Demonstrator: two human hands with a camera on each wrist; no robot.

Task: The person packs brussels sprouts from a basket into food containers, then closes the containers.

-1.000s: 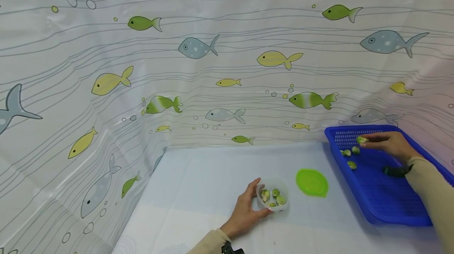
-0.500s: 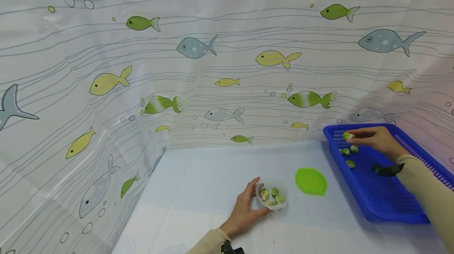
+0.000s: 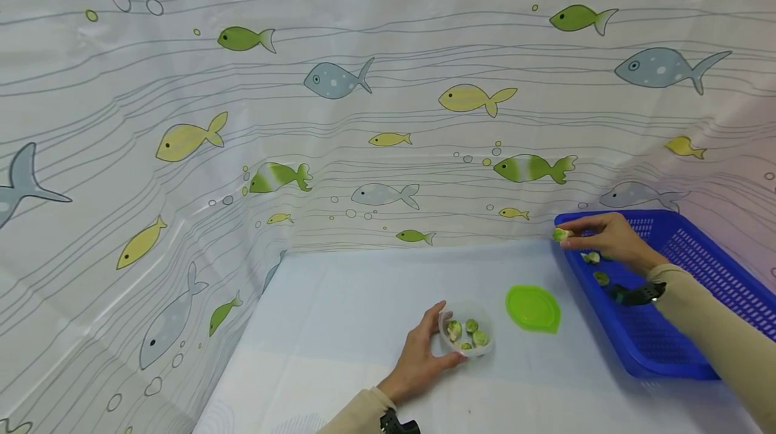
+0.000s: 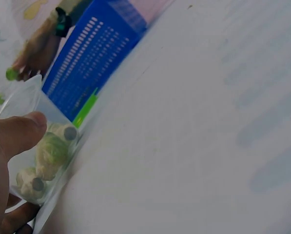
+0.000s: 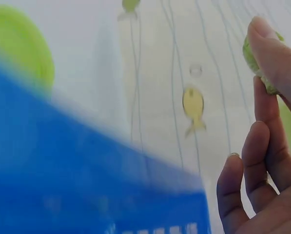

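My right hand (image 3: 612,238) pinches a Brussels sprout (image 3: 560,234) between thumb and fingertips, over the far left corner of the blue basket (image 3: 630,353). In the right wrist view the same Brussels sprout (image 5: 252,53) shows at the thumb tip. My left hand (image 3: 418,353) grips a small clear plastic tub (image 3: 488,326) on the table, thumb on the near side and fingers round the far side. Several Brussels sprouts (image 3: 480,338) lie inside the tub; the left wrist view shows them (image 4: 51,151) through its wall. More Brussels sprouts (image 3: 601,278) lie in the basket, partly behind my right hand.
A bright green lid (image 3: 533,308) lies flat on the white table (image 3: 339,313) between the tub and the basket. Behind the table hangs a fish-patterned sheet (image 3: 400,164), which also covers the left side. The basket's raised rim stands at the right.
My right hand has moved left with the Brussels sprout, from over the basket's inside to its far left corner. My left hand and the tub have stayed in place.
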